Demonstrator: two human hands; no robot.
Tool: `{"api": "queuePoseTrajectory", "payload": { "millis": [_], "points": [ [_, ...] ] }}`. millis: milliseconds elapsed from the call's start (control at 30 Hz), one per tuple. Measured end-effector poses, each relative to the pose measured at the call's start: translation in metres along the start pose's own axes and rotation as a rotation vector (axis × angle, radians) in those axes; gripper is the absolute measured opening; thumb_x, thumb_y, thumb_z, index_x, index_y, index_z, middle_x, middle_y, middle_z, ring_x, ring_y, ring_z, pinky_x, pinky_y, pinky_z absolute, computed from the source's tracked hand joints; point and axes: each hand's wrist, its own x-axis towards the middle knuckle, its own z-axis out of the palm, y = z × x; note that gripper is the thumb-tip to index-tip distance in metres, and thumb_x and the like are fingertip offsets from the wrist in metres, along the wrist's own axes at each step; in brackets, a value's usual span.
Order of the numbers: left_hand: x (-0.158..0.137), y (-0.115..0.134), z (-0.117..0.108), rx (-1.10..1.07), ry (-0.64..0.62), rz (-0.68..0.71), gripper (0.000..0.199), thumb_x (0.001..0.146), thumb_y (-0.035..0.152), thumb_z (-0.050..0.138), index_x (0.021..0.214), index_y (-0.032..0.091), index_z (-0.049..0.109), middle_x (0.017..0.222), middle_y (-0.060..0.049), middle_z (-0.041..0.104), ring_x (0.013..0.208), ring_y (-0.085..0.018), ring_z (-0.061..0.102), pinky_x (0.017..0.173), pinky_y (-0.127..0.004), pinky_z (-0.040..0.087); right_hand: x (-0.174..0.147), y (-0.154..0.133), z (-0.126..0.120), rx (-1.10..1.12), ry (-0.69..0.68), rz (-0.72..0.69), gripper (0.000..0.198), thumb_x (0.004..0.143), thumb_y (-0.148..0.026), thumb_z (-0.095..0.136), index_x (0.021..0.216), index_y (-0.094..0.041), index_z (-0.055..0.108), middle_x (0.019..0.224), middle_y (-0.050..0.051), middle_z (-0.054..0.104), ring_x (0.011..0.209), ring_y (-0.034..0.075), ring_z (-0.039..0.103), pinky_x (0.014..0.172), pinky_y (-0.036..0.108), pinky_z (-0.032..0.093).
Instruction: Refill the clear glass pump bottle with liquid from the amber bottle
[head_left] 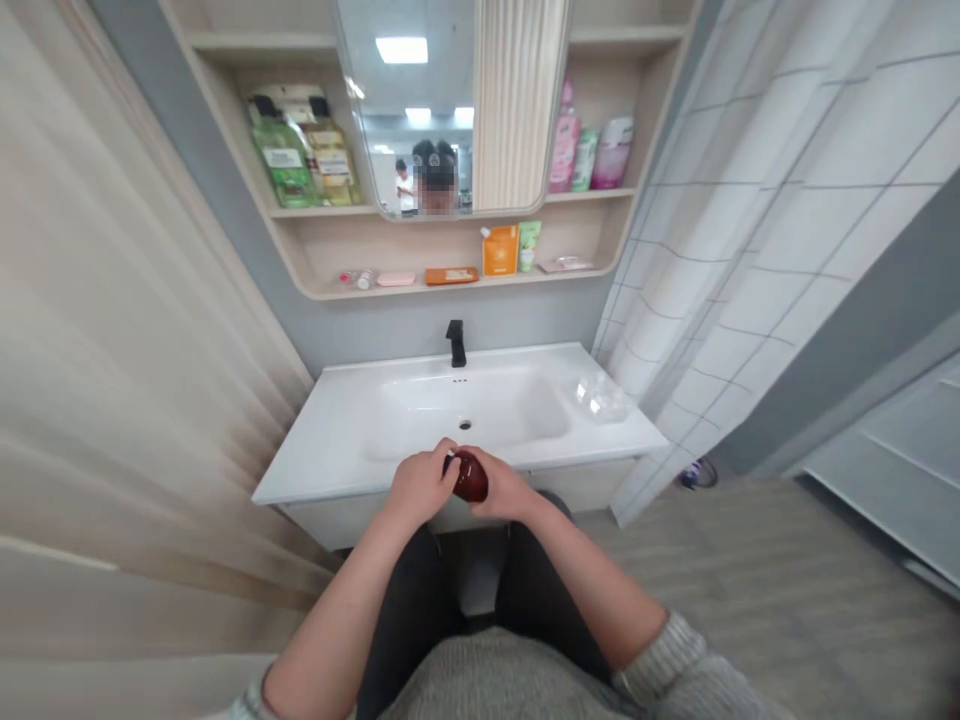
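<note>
Both hands meet in front of the sink, around a glossy dark red-brown bottle (pixel 471 476). The fingers of my right hand (pixel 501 484) wrap round its body from the right. At its left end, my left hand (pixel 421 482) grips a dark part that looks like the cap, mostly covered by my fingers. The bottle is tilted, and its label, if any, does not show. Just beyond my hands is the front edge of the white washbasin (pixel 300 440).
A black faucet (pixel 456 344) stands behind the basin. Crumpled clear plastic (pixel 602 398) lies on the right counter. Wall shelves hold green and yellow bottles (pixel 283 155), pink bottles (pixel 564 145) and an orange pouch (pixel 500 250). Curtains hang on both sides; a mirror (pixel 412 90) is ahead.
</note>
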Motion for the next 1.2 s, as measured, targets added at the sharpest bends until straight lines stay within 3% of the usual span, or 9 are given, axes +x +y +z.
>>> {"api": "queuePoseTrajectory", "payload": {
  "millis": [133,267,367,533,700,800,900,1000,1200],
  "points": [
    [-0.001,-0.004,0.001,-0.016,0.012,0.011,0.034,0.117,0.045,0.043,0.120,0.027,0.071,0.097,-0.009,0.083,0.093,-0.029,0.080,0.079,-0.034,0.046,-0.003,-0.003,0.004,0.023,-0.043,0.002,0.097,0.064,-0.015,0.079,0.157,-0.029,0.057,0.149,0.008,0.072,0.129,0.034,0.073,0.116,0.049,0.057],
    [-0.002,-0.008,0.002,-0.073,0.008,0.072,0.027,0.114,0.042,0.051,0.128,0.028,0.069,0.098,-0.006,0.083,0.093,-0.027,0.079,0.080,-0.033,0.047,-0.002,0.001,0.003,0.046,0.022,0.036,0.097,0.064,-0.015,0.080,0.157,-0.028,0.056,0.150,0.010,0.071,0.132,0.035,0.072,0.118,0.050,0.055],
    [-0.001,-0.012,0.005,-0.111,0.011,0.029,0.026,0.113,0.043,0.052,0.119,0.027,0.071,0.092,-0.006,0.081,0.088,-0.026,0.077,0.078,-0.033,0.046,-0.003,0.005,0.001,0.025,0.022,0.045,0.099,0.064,-0.015,0.081,0.159,-0.028,0.055,0.152,0.010,0.070,0.134,0.035,0.071,0.120,0.051,0.054],
    [0.009,-0.032,0.013,-0.344,0.191,-0.036,0.036,0.113,0.053,0.049,0.100,0.026,0.070,0.085,-0.004,0.076,0.082,-0.023,0.072,0.078,-0.033,0.048,-0.005,0.010,0.001,0.024,0.006,0.074,0.102,0.064,-0.017,0.085,0.161,-0.031,0.055,0.158,0.009,0.066,0.142,0.037,0.067,0.126,0.055,0.050],
    [0.026,-0.094,0.027,-0.748,0.367,-0.186,0.035,0.103,0.054,0.055,0.117,0.024,0.067,0.100,-0.006,0.078,0.077,-0.020,0.070,0.076,-0.035,0.056,-0.001,0.032,-0.016,0.085,0.225,0.190,0.100,0.070,-0.026,0.086,0.163,-0.026,0.049,0.159,0.013,0.064,0.144,0.037,0.065,0.128,0.056,0.047],
    [0.033,-0.147,0.036,-0.881,0.416,-0.339,0.034,0.089,0.050,0.070,0.108,0.022,0.063,0.101,-0.008,0.079,0.085,-0.023,0.075,0.080,-0.036,0.060,0.005,0.052,-0.032,0.088,0.402,0.233,0.104,0.073,-0.036,0.088,0.166,-0.025,0.044,0.159,0.015,0.063,0.141,0.036,0.066,0.127,0.056,0.048],
    [0.034,-0.199,0.037,-0.780,0.467,-0.501,0.027,0.083,0.043,0.076,0.094,0.022,0.062,0.106,-0.010,0.083,0.102,-0.026,0.079,0.095,-0.037,0.061,0.013,0.073,-0.046,0.032,0.528,0.273,0.110,0.069,-0.041,0.091,0.167,-0.024,0.043,0.160,0.016,0.061,0.141,0.036,0.066,0.128,0.056,0.048],
    [0.035,-0.243,0.030,-0.538,0.471,-0.616,0.024,0.086,0.042,0.076,0.093,0.022,0.065,0.112,-0.011,0.084,0.113,-0.030,0.079,0.104,-0.040,0.059,0.023,0.091,-0.056,0.004,0.586,0.350,0.108,0.065,-0.045,0.093,0.161,-0.022,0.049,0.152,0.017,0.067,0.132,0.037,0.070,0.124,0.058,0.051],
    [0.044,-0.300,0.031,-0.181,0.447,-0.684,0.034,0.099,0.037,0.063,0.126,0.018,0.071,0.135,-0.017,0.081,0.128,-0.034,0.074,0.109,-0.043,0.055,0.044,0.121,-0.064,-0.018,0.678,0.371,0.107,0.059,-0.050,0.094,0.153,-0.018,0.052,0.149,0.019,0.067,0.135,0.038,0.067,0.123,0.060,0.051]
  ]
}}
